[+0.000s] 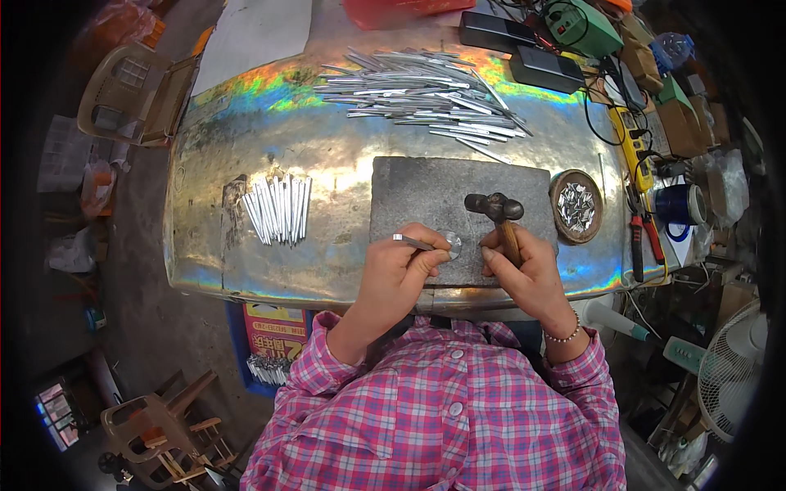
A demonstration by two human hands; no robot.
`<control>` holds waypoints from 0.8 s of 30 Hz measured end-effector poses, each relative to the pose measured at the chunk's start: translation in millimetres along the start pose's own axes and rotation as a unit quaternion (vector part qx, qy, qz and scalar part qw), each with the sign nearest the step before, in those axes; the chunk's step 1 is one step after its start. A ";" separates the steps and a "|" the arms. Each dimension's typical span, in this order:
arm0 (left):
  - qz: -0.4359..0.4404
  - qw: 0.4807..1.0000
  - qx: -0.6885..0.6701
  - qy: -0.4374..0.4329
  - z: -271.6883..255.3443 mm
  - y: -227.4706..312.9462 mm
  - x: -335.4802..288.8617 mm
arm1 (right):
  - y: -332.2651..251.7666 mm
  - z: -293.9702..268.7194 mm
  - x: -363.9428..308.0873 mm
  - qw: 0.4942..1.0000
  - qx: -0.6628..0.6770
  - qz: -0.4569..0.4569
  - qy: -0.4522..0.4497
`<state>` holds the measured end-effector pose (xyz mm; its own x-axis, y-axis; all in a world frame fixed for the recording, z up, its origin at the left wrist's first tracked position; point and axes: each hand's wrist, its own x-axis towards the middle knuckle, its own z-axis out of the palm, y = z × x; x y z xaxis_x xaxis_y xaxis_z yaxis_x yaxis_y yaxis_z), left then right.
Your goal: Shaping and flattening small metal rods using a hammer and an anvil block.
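Observation:
My left hand [401,266] is closed, its thumb and fingers pinching a slim silver metal strip [416,242] low over a dark grey slab [434,184]. A round, shiny worn spot [453,242] shows on the slab just beside those fingertips. My right hand [528,270] is wrapped round the wooden handle of a hammer [495,207], whose dark head lies over the slab. That hand's thumb and forefinger come close together; whether a small piece sits between them, I cannot tell. A short gap separates the two hands.
A big heap of metal strips [426,94] lies at the back. Fewer strips [278,210] lie side by side at left. A round bowl [578,206] of small metal pieces stands right of the slab. Pliers [636,245], a yellow power strip [630,147] and cables crowd the right edge.

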<state>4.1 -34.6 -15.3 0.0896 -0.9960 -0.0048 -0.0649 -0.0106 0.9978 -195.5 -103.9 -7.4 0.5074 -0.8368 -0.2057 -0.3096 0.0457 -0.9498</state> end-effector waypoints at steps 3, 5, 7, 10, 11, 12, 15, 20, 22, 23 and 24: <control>0.025 0.999 0.042 0.002 1.4 0.3 0.4 | -0.3 0.1 0.0 1.000 -0.006 -0.007 0.003; 0.043 0.997 0.064 0.003 2.5 0.5 0.3 | 0.7 0.6 0.3 1.000 -0.011 -0.007 0.002; 0.053 0.996 0.067 0.006 3.8 1.7 0.6 | 0.8 0.3 0.0 1.000 -0.018 -0.014 0.005; 0.053 0.996 0.077 0.013 5.8 3.4 0.1 | 1.4 0.8 -0.4 1.000 -0.019 -0.018 0.009; 0.053 0.995 0.078 0.012 5.8 4.8 0.0 | 1.4 1.1 -0.5 1.000 -0.012 -0.016 0.010; 0.030 0.998 0.061 0.012 5.9 5.3 0.4 | 1.9 1.1 -0.5 1.000 -0.013 -0.016 0.011; 0.029 0.998 0.057 0.010 5.7 2.8 2.1 | 2.9 0.8 -0.5 0.999 -0.018 -0.027 0.015; 0.204 0.943 0.261 0.026 11.4 5.9 -1.4 | -0.5 1.2 -1.9 0.999 -0.001 -0.031 0.009; 0.191 0.922 0.335 0.037 16.3 8.2 -5.0 | -2.0 2.5 -4.5 0.999 0.035 -0.033 0.015; 0.191 0.922 0.335 0.038 13.4 7.7 -2.3 | -3.1 3.1 -6.4 0.997 0.070 -0.035 0.023; 0.158 0.950 0.267 0.018 8.7 7.5 1.9 | -7.3 2.7 -9.9 0.997 0.070 -0.035 0.021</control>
<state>-4.9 -37.3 -8.3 0.0159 -0.9532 0.3020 -0.5890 0.2351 0.7731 -196.0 -94.5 0.9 0.4885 -0.8627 -0.1308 -0.1576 0.0602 -0.9857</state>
